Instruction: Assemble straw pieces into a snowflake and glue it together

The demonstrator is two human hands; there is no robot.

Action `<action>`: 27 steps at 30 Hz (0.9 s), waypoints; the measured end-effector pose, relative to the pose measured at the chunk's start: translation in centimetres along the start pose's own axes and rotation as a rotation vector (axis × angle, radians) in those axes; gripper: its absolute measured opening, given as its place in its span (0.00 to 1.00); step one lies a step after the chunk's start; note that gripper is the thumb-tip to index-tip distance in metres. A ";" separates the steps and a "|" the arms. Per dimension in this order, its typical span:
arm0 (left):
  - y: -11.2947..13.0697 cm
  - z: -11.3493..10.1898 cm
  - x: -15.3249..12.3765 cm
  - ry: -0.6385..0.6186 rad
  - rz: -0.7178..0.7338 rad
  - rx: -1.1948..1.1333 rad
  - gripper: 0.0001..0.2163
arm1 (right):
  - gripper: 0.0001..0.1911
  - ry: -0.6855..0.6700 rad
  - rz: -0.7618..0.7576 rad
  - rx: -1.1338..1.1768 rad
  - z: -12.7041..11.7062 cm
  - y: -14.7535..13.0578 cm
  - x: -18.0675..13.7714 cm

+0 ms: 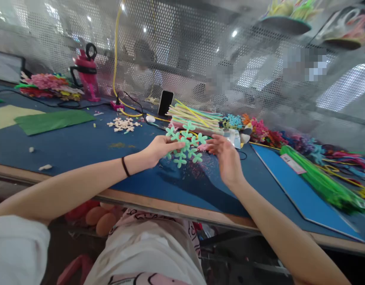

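My left hand (161, 150) pinches a mint-green snowflake (186, 145), its fuzzy branches looking like bent pipe cleaners, and holds it above the blue table. Just to the right, my right hand (226, 156) is raised with its fingers apart and slightly bent; nothing shows in it. Its fingertips come close to the snowflake's right branch, and I cannot tell whether they touch. A white snowflake (124, 124) of the same kind lies on the table to the left. Behind the green one is a bundle of pale and yellow pipe cleaners (197, 118).
A phone (166, 103) leans upright at the back. Green felt (54, 120) and a pink bottle (87, 77) are at left. On the right lie a blue board (295, 186), a bundle of green pipe cleaners (325, 178) and several colourful fuzzy pieces (265, 132). A perforated metal panel (182, 47) rises behind.
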State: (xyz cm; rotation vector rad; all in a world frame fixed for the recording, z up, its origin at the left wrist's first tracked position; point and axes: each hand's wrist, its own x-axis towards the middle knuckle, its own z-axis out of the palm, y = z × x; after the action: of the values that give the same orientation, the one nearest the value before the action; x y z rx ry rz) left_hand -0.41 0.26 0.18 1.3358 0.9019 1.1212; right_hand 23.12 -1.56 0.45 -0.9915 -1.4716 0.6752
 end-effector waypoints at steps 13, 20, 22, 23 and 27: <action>-0.8 1.0 -0.5 -0.144 -0.089 0.002 0.15 | 0.18 -0.206 0.421 0.147 2.0 -0.2 -1.7; -0.5 0.7 -0.4 -0.111 -0.150 0.086 0.13 | 0.16 -0.224 0.454 0.228 1.8 0.4 -1.6; -0.6 0.7 -0.3 -0.117 -0.160 0.079 0.14 | 0.16 -0.213 0.461 0.228 1.8 0.4 -1.6; -0.7 0.7 -0.2 -0.118 -0.169 0.063 0.15 | 0.16 -0.207 0.463 0.226 1.8 0.4 -1.6; -1.0 0.8 -0.1 -0.104 -0.197 0.018 0.17 | 0.16 -0.195 0.470 0.196 2.0 0.1 -1.7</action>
State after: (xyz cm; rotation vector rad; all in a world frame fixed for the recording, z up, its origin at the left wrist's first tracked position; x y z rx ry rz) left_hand 0.48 0.04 -0.75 1.2778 0.9469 0.8865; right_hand 21.16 -2.70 -0.76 -1.1521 -1.3115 1.2612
